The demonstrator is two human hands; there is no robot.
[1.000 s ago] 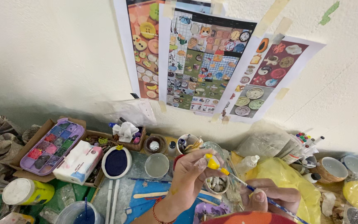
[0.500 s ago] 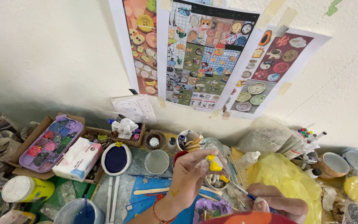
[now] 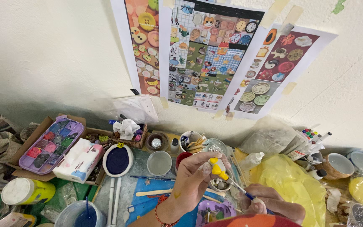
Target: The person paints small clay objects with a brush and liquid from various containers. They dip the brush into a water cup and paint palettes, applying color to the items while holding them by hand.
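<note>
Fingers (image 3: 206, 166) of the left hand (image 3: 192, 176) are pinched together on a small yellow piece (image 3: 217, 167), held up over the middle of the desk (image 3: 148, 185). It looks like a little clay figure, mostly yellow with a pale patch near the thumb; what shape it has I cannot tell. Right hand (image 3: 269, 204) sits low and close to the lower edge, its fingers closed on a thin brush (image 3: 238, 190) with a blue handle, and the bristle end reaches up to touch the underside of the piece.

Judging by colour, most of the piece already carries yellow paint; the pale patch and whatever lies beneath the brush seem left to cover. How much of the far side is painted is hidden.

Just below the hands lies a purple palette (image 3: 215, 210), and a small dish (image 3: 221, 185) stands right under the piece. Behind them stand a cup of brushes (image 3: 192, 141) and a round grey bowl (image 3: 159, 163). Further left are a dark blue oval dish (image 3: 117, 160), a white tissue pack (image 3: 80, 159) and a tray of paint wells (image 3: 51, 145) in a cardboard box. To the right lies a yellow plastic bag (image 3: 293, 183), with markers (image 3: 311, 138) and mugs (image 3: 337, 164) beyond. Picture sheets (image 3: 215, 54) are taped to the wall (image 3: 43, 54) above.
</note>
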